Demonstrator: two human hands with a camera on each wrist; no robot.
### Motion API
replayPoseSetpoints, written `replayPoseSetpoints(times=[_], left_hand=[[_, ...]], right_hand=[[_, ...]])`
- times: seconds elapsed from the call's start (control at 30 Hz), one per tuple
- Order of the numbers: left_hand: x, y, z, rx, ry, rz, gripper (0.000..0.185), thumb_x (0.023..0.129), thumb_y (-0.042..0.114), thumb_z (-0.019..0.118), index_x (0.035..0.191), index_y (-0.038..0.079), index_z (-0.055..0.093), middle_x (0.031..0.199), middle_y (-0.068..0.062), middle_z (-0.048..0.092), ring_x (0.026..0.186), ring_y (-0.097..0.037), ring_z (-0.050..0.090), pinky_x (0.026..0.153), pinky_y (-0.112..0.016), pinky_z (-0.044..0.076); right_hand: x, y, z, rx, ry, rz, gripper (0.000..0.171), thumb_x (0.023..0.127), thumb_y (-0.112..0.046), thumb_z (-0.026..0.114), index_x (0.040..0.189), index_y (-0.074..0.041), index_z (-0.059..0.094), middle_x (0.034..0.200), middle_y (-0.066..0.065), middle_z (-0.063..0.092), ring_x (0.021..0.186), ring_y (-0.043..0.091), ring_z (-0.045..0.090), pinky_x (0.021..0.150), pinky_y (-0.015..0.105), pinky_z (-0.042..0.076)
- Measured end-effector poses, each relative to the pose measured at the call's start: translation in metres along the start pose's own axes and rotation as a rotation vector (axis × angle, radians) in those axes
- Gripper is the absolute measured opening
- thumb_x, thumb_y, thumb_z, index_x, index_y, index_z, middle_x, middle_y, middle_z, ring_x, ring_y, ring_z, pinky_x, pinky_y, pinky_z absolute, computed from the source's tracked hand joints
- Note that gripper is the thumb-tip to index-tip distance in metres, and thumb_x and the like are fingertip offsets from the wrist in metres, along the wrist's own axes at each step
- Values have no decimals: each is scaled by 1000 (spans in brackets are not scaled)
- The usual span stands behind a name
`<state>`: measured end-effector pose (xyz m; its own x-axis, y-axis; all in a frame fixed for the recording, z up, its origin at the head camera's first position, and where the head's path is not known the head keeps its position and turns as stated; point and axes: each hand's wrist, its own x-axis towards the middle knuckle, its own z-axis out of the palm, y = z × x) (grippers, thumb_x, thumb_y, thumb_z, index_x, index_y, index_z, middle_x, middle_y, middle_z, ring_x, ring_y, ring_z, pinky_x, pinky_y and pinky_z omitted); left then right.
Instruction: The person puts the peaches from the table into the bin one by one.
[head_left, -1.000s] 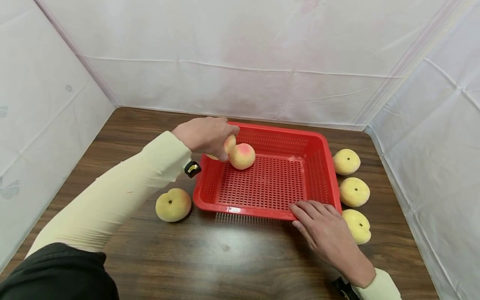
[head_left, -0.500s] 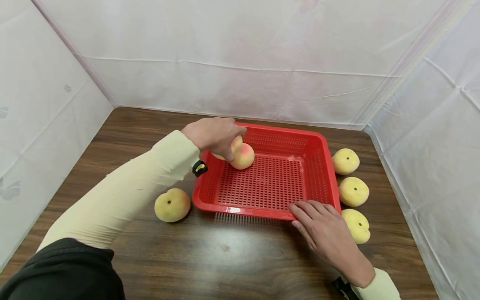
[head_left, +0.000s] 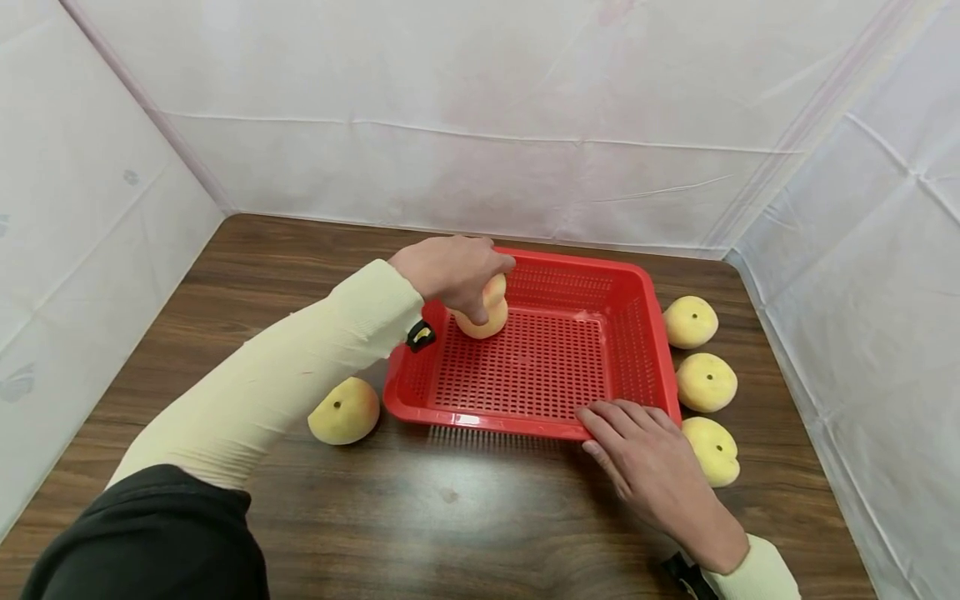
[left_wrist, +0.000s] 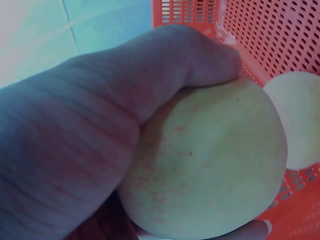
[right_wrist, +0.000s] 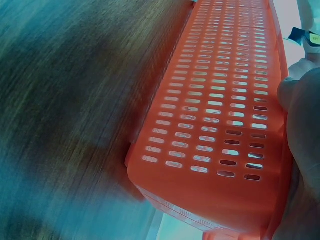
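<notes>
My left hand (head_left: 467, 279) grips a yellow peach (head_left: 496, 292) from above, low over the far left part of the red slotted basket (head_left: 525, 421). The left wrist view shows my fingers (left_wrist: 150, 90) curled round that peach (left_wrist: 210, 165), with a second peach (left_wrist: 300, 120) close beside it on the basket floor. In the head view this second peach (head_left: 482, 327) is mostly hidden under my hand. My right hand (head_left: 637, 450) lies flat on the table, its straight fingers touching the basket's near right rim and holding nothing. The right wrist view is filled by the basket wall (right_wrist: 215, 125).
The basket sits on a brown wooden table (head_left: 450, 517) enclosed by white sheeting. One peach (head_left: 344, 411) lies left of the basket. Three more lie in a row along its right side: far (head_left: 690, 322), middle (head_left: 706, 382) and near (head_left: 711, 451), the last beside my right hand.
My left hand has carried its peach to the right, further over the basket, and now covers most of the peach lying inside. The right hand has stayed put.
</notes>
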<state>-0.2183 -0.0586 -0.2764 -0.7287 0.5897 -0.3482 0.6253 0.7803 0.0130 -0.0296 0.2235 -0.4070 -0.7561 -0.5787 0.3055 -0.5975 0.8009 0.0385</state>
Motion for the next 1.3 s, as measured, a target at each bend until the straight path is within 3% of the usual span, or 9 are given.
replayPoseSetpoints(times=[0.17,0.43,0.77,1.3], left_hand=[[4,9,-3,1,-16,29,66,85,32,75,147,26,53,134,-9,56,105,-26,63,88,-48,55],[11,20,-5,21,-1,69,61,83,30,74,141,27,56,125,-7,57,97,-24,62,84,-44,55],[21,30,-5,15,-2,119,56,85,28,74,138,25,56,128,-6,56,94,-23,63,84,-43,55],[36,46,-4,6,-26,196,56,87,25,78,138,26,56,128,-6,54,97,-21,64,84,-39,55]], right_hand=[[-1,-1,0,7,-4,0,50,111,-47,37,134,-17,69,126,3,73,117,26,67,93,46,54],[0,-3,-2,16,-11,1,42,108,-43,48,135,-17,68,127,3,72,119,26,67,94,46,53],[-1,-4,-3,14,25,-20,56,113,-48,29,131,-16,70,123,3,73,115,26,68,92,46,54],[-2,-6,-3,2,-6,-6,60,112,-51,24,132,-17,70,124,3,73,115,27,68,93,47,54]])
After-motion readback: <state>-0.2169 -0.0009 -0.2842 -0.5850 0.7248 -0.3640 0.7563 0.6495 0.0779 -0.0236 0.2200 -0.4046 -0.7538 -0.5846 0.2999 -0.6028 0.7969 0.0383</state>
